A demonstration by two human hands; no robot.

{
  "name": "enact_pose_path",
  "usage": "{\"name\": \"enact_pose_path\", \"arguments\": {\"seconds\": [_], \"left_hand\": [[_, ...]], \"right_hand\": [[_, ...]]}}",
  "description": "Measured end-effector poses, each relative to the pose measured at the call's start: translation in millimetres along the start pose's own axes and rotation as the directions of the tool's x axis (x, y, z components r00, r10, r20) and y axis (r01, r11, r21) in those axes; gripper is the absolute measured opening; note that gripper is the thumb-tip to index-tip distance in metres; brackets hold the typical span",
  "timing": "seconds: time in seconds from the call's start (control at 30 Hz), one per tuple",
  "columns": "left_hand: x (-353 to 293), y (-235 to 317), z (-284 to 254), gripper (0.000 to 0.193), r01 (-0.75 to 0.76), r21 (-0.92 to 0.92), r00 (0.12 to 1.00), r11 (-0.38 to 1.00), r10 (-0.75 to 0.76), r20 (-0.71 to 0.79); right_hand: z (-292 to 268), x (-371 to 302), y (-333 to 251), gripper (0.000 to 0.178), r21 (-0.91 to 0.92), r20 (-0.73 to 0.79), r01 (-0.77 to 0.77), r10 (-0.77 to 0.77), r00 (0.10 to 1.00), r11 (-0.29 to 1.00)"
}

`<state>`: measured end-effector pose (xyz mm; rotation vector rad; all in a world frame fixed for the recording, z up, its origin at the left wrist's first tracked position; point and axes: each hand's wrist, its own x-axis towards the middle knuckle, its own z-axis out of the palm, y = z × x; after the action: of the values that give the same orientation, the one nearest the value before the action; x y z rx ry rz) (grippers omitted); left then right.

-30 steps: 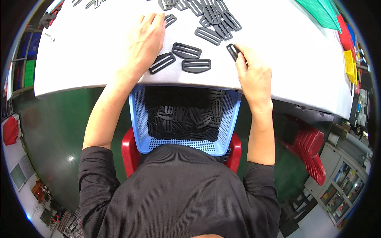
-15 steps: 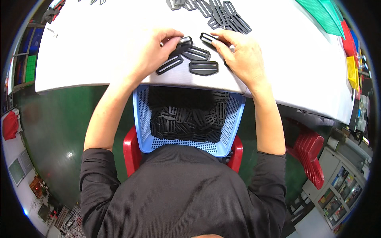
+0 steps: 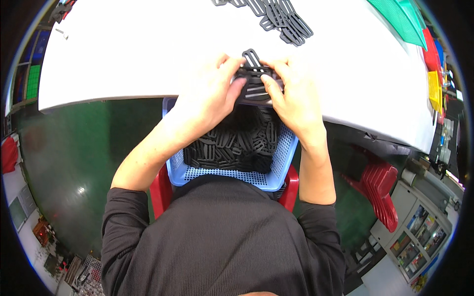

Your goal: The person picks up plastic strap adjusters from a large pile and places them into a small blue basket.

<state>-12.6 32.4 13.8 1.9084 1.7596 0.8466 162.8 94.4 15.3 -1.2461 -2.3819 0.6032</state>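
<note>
At the table's near edge, several black plastic slide buckles [image 3: 254, 74] with long slots are bunched between my two hands. My left hand [image 3: 210, 91] closes on the bunch from the left, thumb and fingers pressed to its side. From the right, my right hand [image 3: 298, 93] grips it, thumb across the front. One buckle [image 3: 251, 56] sticks up at the far side of the bunch. Below the edge, a light blue perforated basket [image 3: 274, 182] holds many more black buckles [image 3: 229, 143]; part of its contents is in shadow under my hands.
Farther back on the white table [image 3: 123, 59] lies a loose pile of black buckles [image 3: 286, 22]. A green basket [image 3: 400, 22] stands at the far right, with a yellow bin [image 3: 434, 91] beyond the table's edge. Stacked red stools [image 3: 377, 190] are to the right.
Both hands have come together and nearer to me, gathering the buckles that lay spread near the edge into one bunch. The view has shifted slightly.
</note>
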Motion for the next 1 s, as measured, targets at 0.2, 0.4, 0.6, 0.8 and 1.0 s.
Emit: {"name": "enact_pose_path", "arguments": {"seconds": [0.2,0.4,0.6,0.8,1.0], "left_hand": [[5,-6,-3,0.033,-0.060,0.070,0.996,0.996,0.064,-0.065],[16,-6,2,0.032,-0.196,0.067,0.976,0.978,0.188,0.109],[65,-25,14,0.018,-0.284,-0.052,0.959,0.957,0.283,-0.017],[149,-24,58,0.038,-0.151,0.335,0.918,0.930,0.257,-0.300],[132,-16,43,0.027,-0.195,0.457,0.966,0.868,0.250,-0.063]], "right_hand": [[-24,-18,16,0.024,-0.047,-0.044,-0.132,0.130,0.990,0.990],[-22,-39,2,0.021,0.187,0.133,-0.125,0.101,0.986,0.974],[-30,23,19,0.033,0.086,0.028,-0.196,0.194,0.981,0.977],[-5,61,48,0.041,-0.288,-0.239,0.040,-0.112,0.965,0.957],[1,32,43,0.018,-0.387,-0.281,0.084,-0.204,0.938,0.918]]}}
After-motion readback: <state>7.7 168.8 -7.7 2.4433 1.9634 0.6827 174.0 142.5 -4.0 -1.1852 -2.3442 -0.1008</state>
